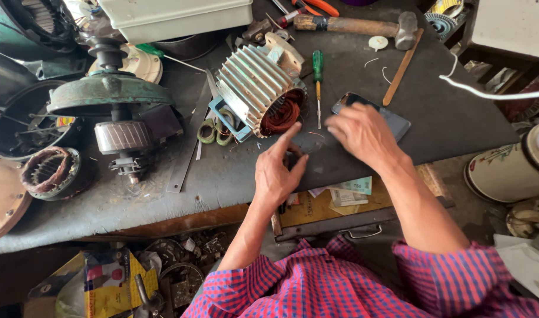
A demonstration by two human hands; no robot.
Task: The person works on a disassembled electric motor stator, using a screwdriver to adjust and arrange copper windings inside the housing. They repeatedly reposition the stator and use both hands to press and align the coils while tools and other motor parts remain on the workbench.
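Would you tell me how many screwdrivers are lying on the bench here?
1 for certain: the green-handled screwdriver lies just right of the finned motor housing. The red-handled tools at the top edge are cut off, so more may be hidden.

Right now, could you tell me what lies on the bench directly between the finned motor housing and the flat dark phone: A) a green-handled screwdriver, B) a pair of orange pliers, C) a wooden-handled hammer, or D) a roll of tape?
A: the green-handled screwdriver lies upright in the picture between the finned motor housing and the flat dark phone, just beyond the right hand; the hammer lies farther back.
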